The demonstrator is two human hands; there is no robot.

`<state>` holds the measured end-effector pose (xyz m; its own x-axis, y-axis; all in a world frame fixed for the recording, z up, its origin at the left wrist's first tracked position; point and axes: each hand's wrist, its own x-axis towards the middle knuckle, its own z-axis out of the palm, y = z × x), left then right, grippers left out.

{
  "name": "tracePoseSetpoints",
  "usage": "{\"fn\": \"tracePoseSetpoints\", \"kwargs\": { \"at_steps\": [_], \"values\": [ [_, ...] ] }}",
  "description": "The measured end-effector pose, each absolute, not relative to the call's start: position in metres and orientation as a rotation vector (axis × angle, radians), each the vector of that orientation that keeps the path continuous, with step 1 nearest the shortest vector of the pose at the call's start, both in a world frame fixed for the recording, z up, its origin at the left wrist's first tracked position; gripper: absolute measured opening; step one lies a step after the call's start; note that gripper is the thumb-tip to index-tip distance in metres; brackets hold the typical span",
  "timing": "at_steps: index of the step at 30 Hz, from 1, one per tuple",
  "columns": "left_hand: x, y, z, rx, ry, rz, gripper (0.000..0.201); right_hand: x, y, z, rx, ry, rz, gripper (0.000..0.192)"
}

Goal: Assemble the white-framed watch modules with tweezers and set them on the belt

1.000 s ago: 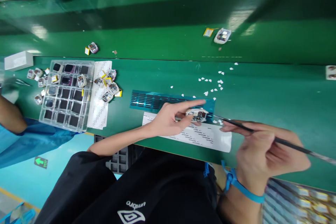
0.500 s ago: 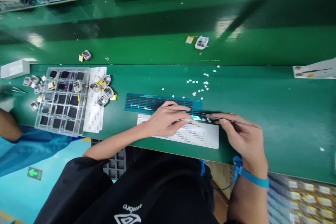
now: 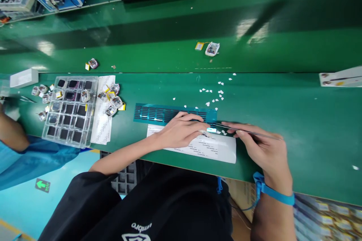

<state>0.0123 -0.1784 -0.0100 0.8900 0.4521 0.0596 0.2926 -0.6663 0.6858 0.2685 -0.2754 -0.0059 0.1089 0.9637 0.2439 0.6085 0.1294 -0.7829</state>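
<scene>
Pinning a small part [image 3: 207,132] on the paper sheet [image 3: 223,148] with our left hand [image 3: 181,131], fingers closed over it. Right hand [image 3: 261,147] grips tweezers [image 3: 249,131], tips at the blue strip [image 3: 158,113]. Tray [image 3: 69,111] mostly filled; loose parts [image 3: 111,99] remain.

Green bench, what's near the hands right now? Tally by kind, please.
Tweezers, in the right hand: 1
Small part under the left hand: 1
Teal strip sheet: 1
White printed sheet: 1
Clear compartment tray: 1
Total: 5
</scene>
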Motion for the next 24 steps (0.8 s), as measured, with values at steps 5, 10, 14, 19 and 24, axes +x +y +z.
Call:
{"fn": "tracePoseSetpoints", "kwargs": {
  "at_steps": [5,10,14,19,24],
  "values": [
    [0.016,-0.179,-0.008,2.406,0.515,0.232,0.031,0.27,-0.27,-0.001,-1.514,-1.726,0.476,0.014],
    [0.023,-0.181,-0.012,2.46,0.554,0.16,0.033,0.267,-0.264,0.011,-1.413,-1.894,0.252,0.021],
    [0.022,-0.18,-0.013,2.481,0.543,0.205,0.032,0.271,-0.254,0.02,-1.411,-1.855,-0.125,0.037],
    [0.007,-0.176,0.004,2.372,0.277,0.443,0.028,0.263,-0.226,0.031,-1.312,-1.765,-0.221,0.054],
    [-0.01,-0.148,0.013,1.51,0.848,0.84,0.03,0.24,-0.199,0.036,-1.173,-1.758,-0.375,0.062]
  ]
}}
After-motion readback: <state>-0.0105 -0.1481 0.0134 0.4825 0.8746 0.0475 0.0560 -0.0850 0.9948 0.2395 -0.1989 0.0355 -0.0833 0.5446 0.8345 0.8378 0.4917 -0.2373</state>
